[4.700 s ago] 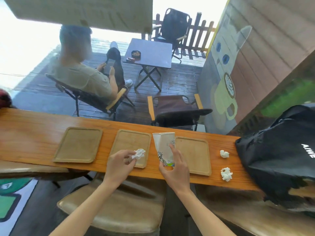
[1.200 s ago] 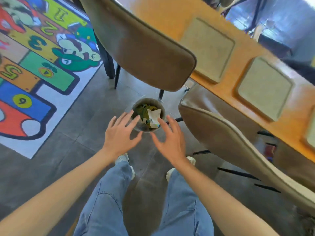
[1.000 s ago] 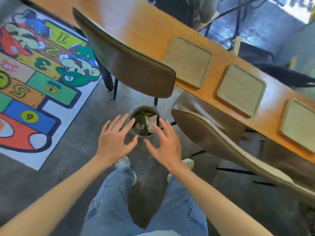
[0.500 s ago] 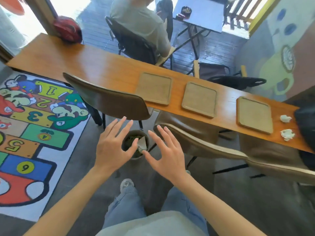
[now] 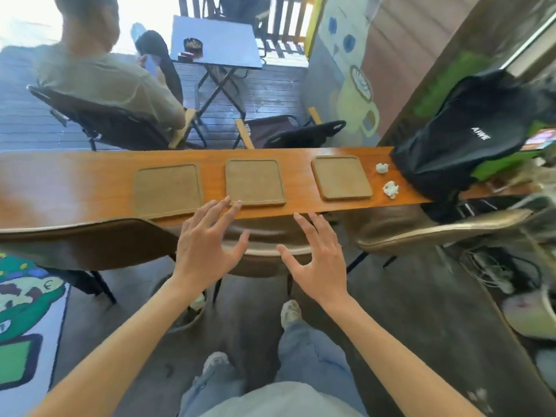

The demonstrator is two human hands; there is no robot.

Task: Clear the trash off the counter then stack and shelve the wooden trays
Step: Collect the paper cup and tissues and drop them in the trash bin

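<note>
Wooden counter (image 5: 90, 188) runs across in front of you, chairs tucked beneath it. Your left hand (image 5: 204, 248) and right hand (image 5: 319, 257) hover short of its near edge, fingers spread, holding nothing. Two crumpled tissues (image 5: 390, 189) lie well to the right, between the rightmost tray (image 5: 341, 177) and the black bag (image 5: 460, 136). Step right before reaching, pinch both wads together, and leave the other trays (image 5: 254, 182) until the scraps are binned.
</note>
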